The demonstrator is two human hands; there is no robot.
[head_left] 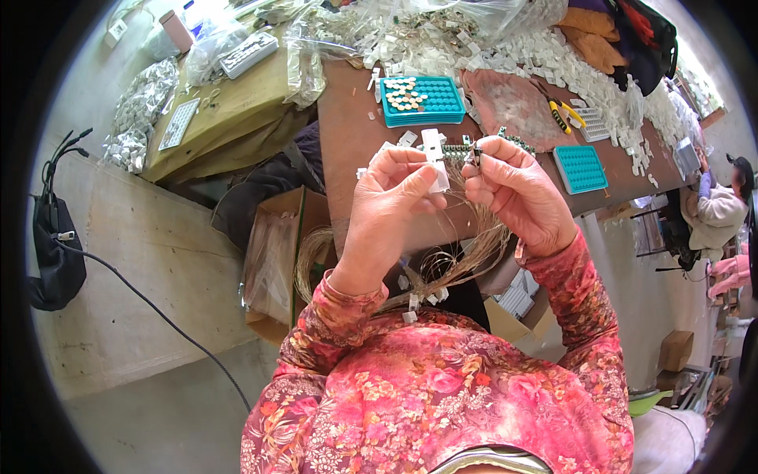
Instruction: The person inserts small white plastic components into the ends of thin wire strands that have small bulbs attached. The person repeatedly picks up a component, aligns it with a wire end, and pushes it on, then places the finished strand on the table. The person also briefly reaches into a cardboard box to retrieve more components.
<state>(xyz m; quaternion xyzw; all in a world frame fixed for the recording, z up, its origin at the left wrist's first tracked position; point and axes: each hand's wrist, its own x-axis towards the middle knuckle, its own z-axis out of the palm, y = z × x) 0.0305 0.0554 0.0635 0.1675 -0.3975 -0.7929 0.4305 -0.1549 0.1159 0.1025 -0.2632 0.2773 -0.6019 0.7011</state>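
Note:
Between the thumb and fingers of my left hand is a white plastic casing, held upright over the table edge. My right hand pinches a small dark part close beside it; a gap separates the two pieces. Behind my fingertips lie small green circuit boards. A bundle of thin tan wires hangs below my hands and curves toward my lap. A few small white pieces sit on or near the wires by my body.
On the brown table stand a teal tray bearing round discs, a second teal tray, a reddish cloth and yellow-black pliers. White plastic pieces heap along the back. Below are an open cardboard box and, farther right, another person.

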